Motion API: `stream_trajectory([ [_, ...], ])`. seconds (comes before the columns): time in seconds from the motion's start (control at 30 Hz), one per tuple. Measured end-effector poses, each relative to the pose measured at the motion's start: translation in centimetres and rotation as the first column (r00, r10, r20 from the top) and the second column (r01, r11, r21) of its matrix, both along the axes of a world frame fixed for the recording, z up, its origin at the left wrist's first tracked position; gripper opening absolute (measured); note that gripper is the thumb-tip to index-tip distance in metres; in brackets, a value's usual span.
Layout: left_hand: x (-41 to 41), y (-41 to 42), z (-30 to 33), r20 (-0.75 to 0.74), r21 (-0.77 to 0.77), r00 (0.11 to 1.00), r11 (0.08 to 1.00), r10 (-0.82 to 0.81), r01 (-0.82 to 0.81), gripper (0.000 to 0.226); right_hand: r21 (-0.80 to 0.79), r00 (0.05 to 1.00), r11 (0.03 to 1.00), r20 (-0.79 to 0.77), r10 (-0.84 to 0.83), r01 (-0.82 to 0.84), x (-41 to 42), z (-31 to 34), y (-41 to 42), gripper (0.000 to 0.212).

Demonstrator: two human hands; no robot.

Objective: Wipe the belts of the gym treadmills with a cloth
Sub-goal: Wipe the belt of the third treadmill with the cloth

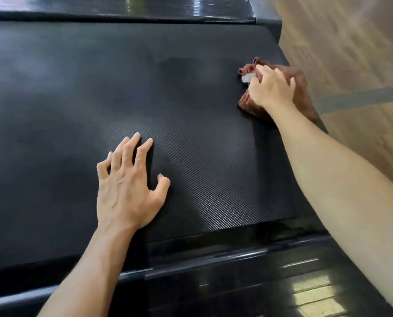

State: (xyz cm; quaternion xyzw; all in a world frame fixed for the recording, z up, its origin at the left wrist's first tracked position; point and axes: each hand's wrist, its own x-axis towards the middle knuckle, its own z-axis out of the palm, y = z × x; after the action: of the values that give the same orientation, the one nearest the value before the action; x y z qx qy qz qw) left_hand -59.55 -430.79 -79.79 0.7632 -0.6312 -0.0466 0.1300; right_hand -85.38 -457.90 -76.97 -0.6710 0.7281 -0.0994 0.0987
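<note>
The treadmill belt (168,99) is a black, finely textured surface that fills most of the head view. The left hand (126,186) lies on the near part of the belt, palm down, fingers spread and slightly arched, thumb held out to the side; it holds nothing. The right hand (271,88) reaches to the far right edge of the belt and rests on a reddish-brown cloth (303,88). Its fingers are curled over the bunched fabric and press it against the belt. A small white patch (247,78) shows at the fingertips; whether it is a tag on the cloth cannot be told.

A glossy black side rail (191,259) runs along the near edge of the belt, below both forearms. A second dark rail (122,17) borders the far edge. Wooden flooring (351,42) lies to the right of the treadmill, crossed by a grey strip (362,99). Nothing lies on the belt between the two hands.

No brand, label or legible writing is visible on the treadmill or the cloth.
</note>
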Motion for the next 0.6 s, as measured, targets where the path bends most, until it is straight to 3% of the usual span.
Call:
stream_trajectory([
  [0.07, 0.0, 0.0, 0.0, 0.004, 0.001, 1.0, 1.0, -0.001, 0.001, 0.076, 0.034, 1.0, 0.999, -0.008, 0.021, -0.021, 2.0, 0.8, -1.8, 0.055],
  [0.23, 0.1, -0.1, -0.2, -0.01, 0.014, 1.0, 1.0, -0.004, 0.004, 0.075, 0.078, 0.914, 0.911, 0.051, 0.402, -0.405, 3.8, 0.4, -1.1, 0.06],
  [0.3, 0.1, 0.0, -0.2, -0.009, 0.02, 1.0, 1.0, -0.007, 0.007, 0.075, 0.092, 0.892, 0.887, 0.052, 0.449, -0.452, 2.1, 0.0, 0.8, 0.061],
  [0.37, 0.2, 0.0, -0.2, -0.007, 0.027, 1.0, 1.0, -0.008, 0.008, 0.076, 0.064, 0.94, 0.94, -0.035, 0.339, -0.336, -0.5, -0.6, 2.2, 0.059],
  [0.47, 0.1, 0.0, -0.1, -0.007, 0.03, 1.0, 1.0, -0.008, 0.009, 0.077, 0.032, 0.992, 0.999, -0.119, 0.048, -0.044, -2.5, -1.2, 2.4, 0.063],
  [0.6, 0.1, -0.1, -0.1, -0.004, 0.024, 1.0, 1.0, -0.012, 0.012, 0.078, 0.047, 0.992, 0.994, -0.073, -0.099, 0.103, -2.0, -0.3, -2.0, 0.064],
])
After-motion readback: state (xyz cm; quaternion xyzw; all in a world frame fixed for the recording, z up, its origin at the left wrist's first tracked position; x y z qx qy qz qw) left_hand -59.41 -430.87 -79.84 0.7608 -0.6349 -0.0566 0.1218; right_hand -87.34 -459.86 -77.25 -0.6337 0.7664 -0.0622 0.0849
